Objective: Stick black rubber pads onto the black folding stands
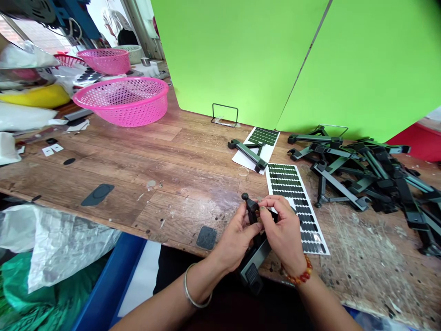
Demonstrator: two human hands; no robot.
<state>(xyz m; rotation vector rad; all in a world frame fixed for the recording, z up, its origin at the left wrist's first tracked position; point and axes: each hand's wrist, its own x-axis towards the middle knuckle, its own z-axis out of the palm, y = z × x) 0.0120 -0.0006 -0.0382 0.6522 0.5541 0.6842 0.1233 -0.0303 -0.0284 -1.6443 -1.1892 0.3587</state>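
Note:
My left hand (234,241) is closed around a black-and-grey clamp bracket (257,262) with a ball-ended arm, held over the table's front edge. The ball points away from me, and a ribbed black pad shows at the near end. My right hand (283,232) pinches thumb and forefinger together against the bracket's arm; whatever lies between the fingertips is too small to make out. Partly beneath the right hand lies a white sheet (292,202) with rows of black adhesive pads. Farther off, a similar bracket (250,154) rests on a second sticker sheet (243,158).
A heap of similar brackets (368,170) covers the right side of the wooden table (165,170). Green panels (248,59) stand along the back. A pink basket (138,112) sits back left. Plastic bags (62,243) hang near the left front; a person (119,27) is visible behind.

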